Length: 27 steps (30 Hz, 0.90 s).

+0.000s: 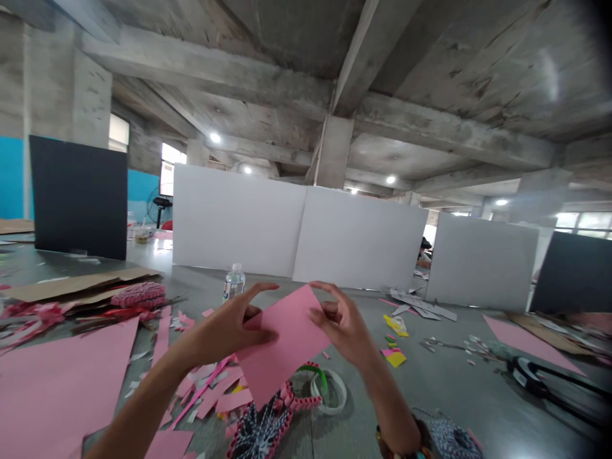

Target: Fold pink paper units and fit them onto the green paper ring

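A square-cut sheet of pink paper [284, 347] is held up above the table, tilted with one corner pointing down. My left hand [234, 325] pinches its left edge, thumb across the front and fingers behind. At the upper right corner, my right hand [337, 315] grips the sheet between thumb and fingers. Just below the paper lies a craft piece of black-and-white yarn [261, 428] edged with pink rolled paper. Beside it are a roll of clear tape [329, 392] and a green strip [315, 371], partly overlapping.
Pink paper scraps [210, 392] litter the left, near a large pink sheet [62, 382] and cardboard [86, 284]. A plastic bottle [234, 282] stands behind my left hand. White boards [239, 220] rise at the back. Yellow scraps [396, 359] and a black-handled object [530, 376] lie right.
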Tool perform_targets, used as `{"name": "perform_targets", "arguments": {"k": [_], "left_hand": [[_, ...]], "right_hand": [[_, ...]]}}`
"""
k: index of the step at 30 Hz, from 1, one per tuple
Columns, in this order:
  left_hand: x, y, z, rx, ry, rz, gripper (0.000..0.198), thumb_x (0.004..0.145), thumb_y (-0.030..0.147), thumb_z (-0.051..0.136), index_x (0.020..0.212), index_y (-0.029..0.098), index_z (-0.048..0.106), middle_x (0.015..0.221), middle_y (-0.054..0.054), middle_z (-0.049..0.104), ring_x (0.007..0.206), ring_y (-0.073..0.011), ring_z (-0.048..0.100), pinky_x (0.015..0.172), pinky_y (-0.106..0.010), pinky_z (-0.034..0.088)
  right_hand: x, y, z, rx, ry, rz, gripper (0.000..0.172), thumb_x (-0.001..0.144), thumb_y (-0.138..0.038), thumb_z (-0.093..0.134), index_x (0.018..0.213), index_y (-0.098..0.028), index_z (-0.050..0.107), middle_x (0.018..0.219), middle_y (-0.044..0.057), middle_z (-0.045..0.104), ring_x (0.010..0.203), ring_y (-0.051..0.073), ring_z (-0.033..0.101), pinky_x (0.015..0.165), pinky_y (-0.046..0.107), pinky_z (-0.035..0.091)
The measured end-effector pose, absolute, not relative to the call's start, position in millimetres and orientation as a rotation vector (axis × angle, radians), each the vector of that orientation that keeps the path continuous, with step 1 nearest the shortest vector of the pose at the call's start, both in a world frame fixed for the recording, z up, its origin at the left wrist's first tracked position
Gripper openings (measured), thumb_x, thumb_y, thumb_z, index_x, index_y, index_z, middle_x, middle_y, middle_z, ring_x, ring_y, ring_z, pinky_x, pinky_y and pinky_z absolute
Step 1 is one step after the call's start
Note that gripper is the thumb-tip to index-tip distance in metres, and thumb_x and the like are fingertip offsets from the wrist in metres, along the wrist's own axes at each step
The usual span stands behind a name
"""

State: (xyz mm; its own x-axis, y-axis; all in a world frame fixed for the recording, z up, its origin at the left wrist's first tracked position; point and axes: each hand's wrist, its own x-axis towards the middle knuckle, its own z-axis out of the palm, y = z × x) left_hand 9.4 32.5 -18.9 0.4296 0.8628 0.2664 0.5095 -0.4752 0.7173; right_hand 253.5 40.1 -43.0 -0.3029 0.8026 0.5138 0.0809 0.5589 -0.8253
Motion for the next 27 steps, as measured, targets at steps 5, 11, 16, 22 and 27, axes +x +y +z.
{"name": "perform_targets", "arguments": {"k": [5, 11, 16, 22, 27], "left_hand": [[6.3, 44.2, -21.3, 2.041, 1.005, 1.139, 0.083, 0.086, 0.043, 0.062, 0.149, 0.024, 0.011, 0.073, 0.003, 0.054, 0.065, -0.0136, 0.051, 0.059, -0.023, 0.042], [4.3, 47.2, -19.9, 2.207, 0.974, 1.157, 0.035, 0.096, 0.039, 0.046, 0.121, 0.019, 0.058, 0.087, -0.005, 0.06, 0.074, -0.0136, 0.052, 0.064, -0.023, 0.043], [9.5, 35.5, -15.3, 2.253, 1.118, 1.048, 0.045, 0.084, 0.045, 0.066, 0.124, 0.027, 0.058, 0.098, -0.003, 0.063, 0.076, -0.0144, 0.055, 0.062, -0.021, 0.047], [10.6, 38.8, -17.7, 2.126, 1.014, 1.138, 0.06, 0.085, 0.046, 0.065, 0.138, 0.025, 0.043, 0.101, -0.004, 0.062, 0.077, -0.0145, 0.056, 0.065, -0.022, 0.051], [8.9, 41.3, -19.2, 2.077, 0.93, 1.157, 0.055, 0.09, 0.044, 0.059, 0.137, 0.022, 0.042, 0.079, 0.0, 0.059, 0.07, -0.0124, 0.051, 0.057, -0.018, 0.044]], "right_hand": [[249.6, 40.5, -42.6, -0.714, -1.498, 0.637, 0.035, 0.091, -0.043, 0.057, 0.116, -0.021, 0.045, 0.06, -0.007, 0.043, 0.049, 0.01, 0.039, 0.047, 0.018, 0.03], [253.1, 43.2, -42.4, -0.745, -1.485, 0.509, 0.028, 0.093, -0.038, 0.052, 0.116, -0.021, 0.051, 0.065, -0.003, 0.05, 0.059, 0.014, 0.05, 0.053, 0.021, 0.039], [256.2, 50.3, -47.4, -0.707, -1.658, 0.614, 0.027, 0.082, -0.031, 0.067, 0.104, -0.017, 0.07, 0.097, 0.008, 0.068, 0.081, 0.018, 0.06, 0.069, 0.025, 0.049], [260.8, 50.2, -47.5, -0.667, -1.687, 0.747, 0.045, 0.083, -0.026, 0.067, 0.127, -0.019, 0.062, 0.09, 0.004, 0.07, 0.07, 0.014, 0.058, 0.065, 0.024, 0.048], [260.8, 43.0, -41.5, -0.634, -1.738, 0.648, 0.028, 0.087, -0.03, 0.061, 0.109, -0.02, 0.073, 0.11, 0.01, 0.07, 0.1, 0.025, 0.064, 0.083, 0.034, 0.05]]}}
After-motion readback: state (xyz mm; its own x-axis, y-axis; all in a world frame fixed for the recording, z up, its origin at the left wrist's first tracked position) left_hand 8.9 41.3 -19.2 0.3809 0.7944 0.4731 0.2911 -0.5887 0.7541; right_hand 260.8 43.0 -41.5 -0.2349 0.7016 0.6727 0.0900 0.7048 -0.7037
